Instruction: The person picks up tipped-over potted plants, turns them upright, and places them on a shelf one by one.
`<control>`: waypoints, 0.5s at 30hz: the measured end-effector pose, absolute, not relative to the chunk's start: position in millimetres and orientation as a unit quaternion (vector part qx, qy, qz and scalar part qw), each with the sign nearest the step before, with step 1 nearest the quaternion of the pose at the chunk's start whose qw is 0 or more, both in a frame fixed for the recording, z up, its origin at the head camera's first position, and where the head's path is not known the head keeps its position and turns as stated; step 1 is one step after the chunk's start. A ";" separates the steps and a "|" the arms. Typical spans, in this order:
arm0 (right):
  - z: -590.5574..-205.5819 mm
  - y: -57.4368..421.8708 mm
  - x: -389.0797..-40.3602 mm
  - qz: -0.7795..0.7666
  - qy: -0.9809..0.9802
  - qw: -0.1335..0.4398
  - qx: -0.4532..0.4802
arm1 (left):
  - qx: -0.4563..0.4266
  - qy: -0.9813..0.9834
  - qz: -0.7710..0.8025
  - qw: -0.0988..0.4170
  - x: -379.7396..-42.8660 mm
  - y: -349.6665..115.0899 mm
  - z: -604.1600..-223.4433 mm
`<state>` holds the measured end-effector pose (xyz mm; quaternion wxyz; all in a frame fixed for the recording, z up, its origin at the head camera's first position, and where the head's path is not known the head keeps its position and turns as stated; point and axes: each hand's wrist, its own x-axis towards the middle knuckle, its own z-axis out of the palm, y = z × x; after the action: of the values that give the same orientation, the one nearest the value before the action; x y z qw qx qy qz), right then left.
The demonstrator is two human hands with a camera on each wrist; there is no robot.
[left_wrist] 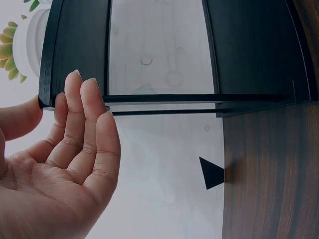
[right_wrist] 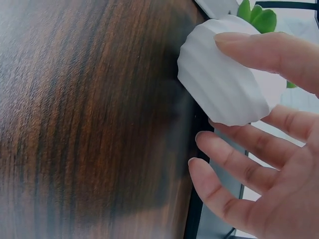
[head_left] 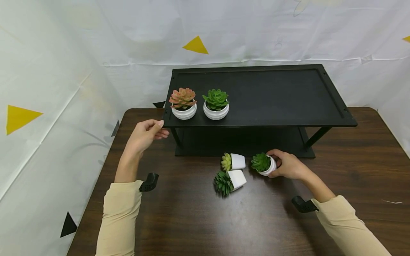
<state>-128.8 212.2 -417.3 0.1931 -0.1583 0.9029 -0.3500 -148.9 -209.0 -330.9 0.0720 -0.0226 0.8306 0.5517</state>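
Observation:
My right hand [head_left: 288,166] grips a green succulent in a round white ribbed pot [head_left: 271,166] between thumb and fingers, tilted low at the table in front of the shelf. In the right wrist view the thumb lies across the white pot [right_wrist: 224,69]. My left hand [head_left: 144,135] pinches the front left corner of a black two-tier shelf [head_left: 275,96], thumb at the edge and fingers beneath. On the shelf's top stand an orange-pink succulent [head_left: 182,99] and a green succulent [head_left: 216,99], both upright in round white pots.
Left of my right hand, two small plants lie on their sides: a yellow-green succulent [head_left: 226,162] and a dark green succulent [head_left: 223,183], both in white pots. All stands on a dark wooden table [head_left: 192,220]. White sheeting [head_left: 243,35] hangs behind and at the left.

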 end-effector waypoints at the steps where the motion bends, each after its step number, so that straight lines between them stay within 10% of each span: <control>1: -417.5 212.6 -128.6 -0.352 0.902 0.195 -0.157 | -0.023 0.831 0.551 0.072 -148.8 -208.8 -330.7; 15: -424.0 221.1 -125.8 -0.380 0.890 0.199 -0.155 | -0.023 0.832 0.549 0.074 -148.7 -208.2 -328.9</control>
<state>-125.8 221.1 -424.0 0.1991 -0.1546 0.8902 -0.3796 -148.7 -208.2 -328.9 0.0740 -0.0230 0.8321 0.5492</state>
